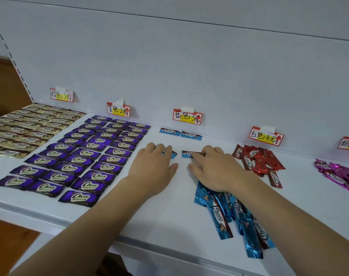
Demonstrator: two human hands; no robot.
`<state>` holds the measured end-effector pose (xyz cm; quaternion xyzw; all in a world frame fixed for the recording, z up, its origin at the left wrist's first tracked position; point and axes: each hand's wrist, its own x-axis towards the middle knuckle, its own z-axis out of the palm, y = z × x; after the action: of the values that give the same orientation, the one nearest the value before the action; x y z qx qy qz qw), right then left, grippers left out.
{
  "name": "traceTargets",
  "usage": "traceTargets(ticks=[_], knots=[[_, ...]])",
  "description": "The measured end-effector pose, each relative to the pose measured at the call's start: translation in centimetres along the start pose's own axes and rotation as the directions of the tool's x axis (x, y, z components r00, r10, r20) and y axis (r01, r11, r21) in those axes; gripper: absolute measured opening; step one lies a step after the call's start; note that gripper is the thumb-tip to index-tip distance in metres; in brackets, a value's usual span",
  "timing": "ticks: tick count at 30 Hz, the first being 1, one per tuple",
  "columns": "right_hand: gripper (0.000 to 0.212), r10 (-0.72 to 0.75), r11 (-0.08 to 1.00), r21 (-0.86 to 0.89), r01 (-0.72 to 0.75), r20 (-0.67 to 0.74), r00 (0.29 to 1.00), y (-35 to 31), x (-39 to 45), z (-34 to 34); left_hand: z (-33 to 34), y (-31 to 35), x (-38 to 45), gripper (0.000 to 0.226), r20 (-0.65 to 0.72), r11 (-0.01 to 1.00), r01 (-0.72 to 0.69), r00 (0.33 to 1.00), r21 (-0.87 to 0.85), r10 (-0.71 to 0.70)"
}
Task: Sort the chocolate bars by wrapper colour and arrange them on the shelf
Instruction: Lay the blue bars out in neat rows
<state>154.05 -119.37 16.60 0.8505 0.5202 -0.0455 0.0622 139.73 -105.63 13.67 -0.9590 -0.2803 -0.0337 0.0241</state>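
On white shelf (169, 216), hands (153, 166) press glossy blue bars (186, 153).

Gold bars (20, 130) and purple bars (86, 156) lie flat in neat rows on the white shelf (169, 216). Two blue bars (180, 133) lie side by side at the back wall, two more (186, 153) just nearer. Blue pile (235, 216), red pile (259, 162) and pink pile (340, 174) lie loose.

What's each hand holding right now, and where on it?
Left hand fingers rest on a blue bar; right hand fingers on another blue bar's right end.
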Motion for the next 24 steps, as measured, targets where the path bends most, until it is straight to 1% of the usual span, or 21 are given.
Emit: traceTargets(ticks=[3, 6, 9, 14, 18, 22, 24], knots=[[0.057, 0.026, 1.0, 0.003, -0.026, 0.032, 0.999, -0.3, 0.3, 0.1, 0.7, -0.3, 0.3, 0.055, -0.026, 0.999, -0.03, 0.999, -0.032, 0.029], [0.058, 0.048, 0.999, -0.004, -0.048, 0.061, 0.997, -0.7, 1.0, 0.1, 1.0, -0.5, 0.9, 0.054, -0.007, 0.999, -0.025, 1.0, -0.041, 0.024], [0.059, 0.077, 0.997, -0.002, -0.077, 0.047, 0.996, -1.1, 2.5, 0.0, 0.9, -0.6, 2.3, 0.056, 0.013, 1.0, -0.006, 1.0, -0.022, 0.006], [0.064, 0.123, 0.991, -0.058, -0.123, 0.008, 0.992, -1.7, 4.8, 0.3, 1.1, -1.2, 4.8, 0.054, -0.003, 1.0, 0.021, 1.0, 0.018, -0.021], [0.065, 0.131, 0.989, -0.064, -0.131, -0.01, 0.991, -1.7, 5.7, 0.4, 1.7, -1.6, 6.0, 0.055, -0.039, 0.999, 0.037, 0.999, -0.005, -0.037], [0.065, 0.137, 0.988, -0.069, -0.14, -0.042, 0.99, -1.6, 6.0, 0.7, 2.2, -1.6, 6.6, 0.053, -0.05, 0.996, 0.027, 0.998, -0.087, -0.032], [0.064, 0.139, 0.987, -0.071, -0.142, -0.051, 0.989, -1.6, 6.2, 0.9, 2.4, -1.6, 6.7, 0.053, -0.056, 0.995, 0.022, 0.998, -0.093, -0.028]])
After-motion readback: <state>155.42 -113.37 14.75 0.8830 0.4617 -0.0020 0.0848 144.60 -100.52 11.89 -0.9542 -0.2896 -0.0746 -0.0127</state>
